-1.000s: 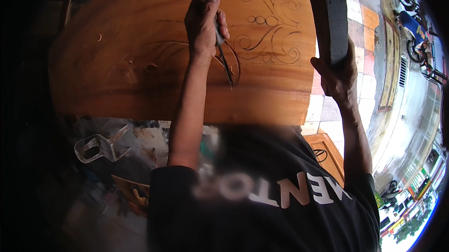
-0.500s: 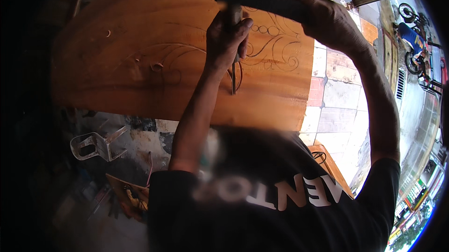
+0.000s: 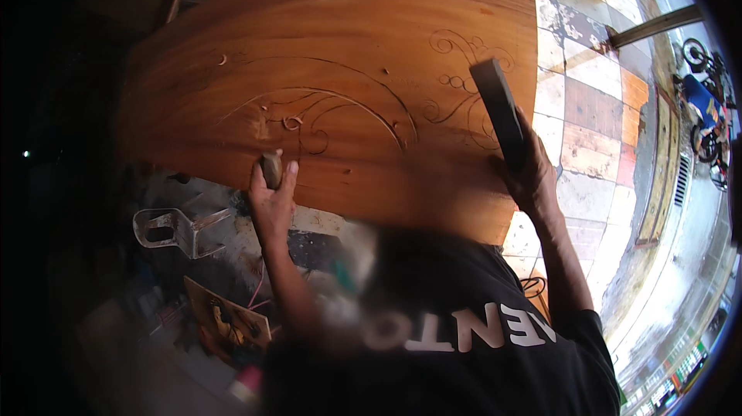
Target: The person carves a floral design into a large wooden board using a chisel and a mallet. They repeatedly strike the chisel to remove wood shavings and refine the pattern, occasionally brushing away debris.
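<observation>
A broad orange-brown wooden panel (image 3: 332, 14) spans the view, bearing pencilled scrollwork, carved curved grooves and several shavings. My left hand (image 3: 271, 200) is at the panel's near left edge, closed on a wooden tool handle (image 3: 270, 172); the tool's blade is out of sight. On the right, my right hand (image 3: 532, 178) grips a long, dark rectangular block (image 3: 497, 107), held at a slant above the panel near the drawn scrolls.
A plastic chair (image 3: 182, 234) and a wooden board with tools (image 3: 224, 315) lie below the panel's near left side. Tiled floor (image 3: 587, 107) runs along the right, with a dark beam (image 3: 653, 26) and, farther out, a motorcycle with something blue (image 3: 703, 107).
My left hand with the tool has left the carving and moved down-left to the panel's edge. The block has swung away from the tool's top to the right. The view has shifted, showing more panel.
</observation>
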The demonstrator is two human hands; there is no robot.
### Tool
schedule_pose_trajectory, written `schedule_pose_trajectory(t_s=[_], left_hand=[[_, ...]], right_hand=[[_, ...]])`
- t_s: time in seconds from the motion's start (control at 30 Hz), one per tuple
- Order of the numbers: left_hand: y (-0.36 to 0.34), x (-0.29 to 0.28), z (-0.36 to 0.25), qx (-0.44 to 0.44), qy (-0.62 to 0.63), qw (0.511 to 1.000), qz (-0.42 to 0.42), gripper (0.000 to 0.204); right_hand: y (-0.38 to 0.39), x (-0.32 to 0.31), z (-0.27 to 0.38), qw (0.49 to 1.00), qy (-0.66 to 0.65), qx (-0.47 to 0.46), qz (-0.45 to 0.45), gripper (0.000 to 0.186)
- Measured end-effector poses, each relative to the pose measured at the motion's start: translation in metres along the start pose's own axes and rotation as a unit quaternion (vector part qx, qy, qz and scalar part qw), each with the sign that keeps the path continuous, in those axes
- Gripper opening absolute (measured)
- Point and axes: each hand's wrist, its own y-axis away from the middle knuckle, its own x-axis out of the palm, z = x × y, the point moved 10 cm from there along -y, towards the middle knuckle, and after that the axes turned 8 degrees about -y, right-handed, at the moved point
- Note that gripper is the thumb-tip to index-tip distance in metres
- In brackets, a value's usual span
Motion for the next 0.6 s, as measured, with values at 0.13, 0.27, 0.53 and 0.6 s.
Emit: schedule_pose_trajectory(t_s=[0.13,0.27,0.53,0.6], left_hand=[[0.035,-0.028,0.099,0.007,-0.190,0.981,-0.046,0.083],[0.050,0.011,0.145,-0.089,-0.187,0.978,0.016,0.099],[0.049,0.014,0.138,-0.105,-0.283,0.952,0.041,0.103],[0.051,0.009,0.136,-0.068,-0.309,0.947,0.057,0.097]], right_hand=[[0.012,0.017,0.025,0.977,0.148,0.108,0.107,0.097],[0.029,0.030,0.027,0.983,0.162,-0.065,0.064,0.099],[0.045,0.034,0.049,0.977,0.145,-0.156,0.023,0.081],[0.047,0.038,0.047,0.976,0.145,-0.161,0.034,0.081]])
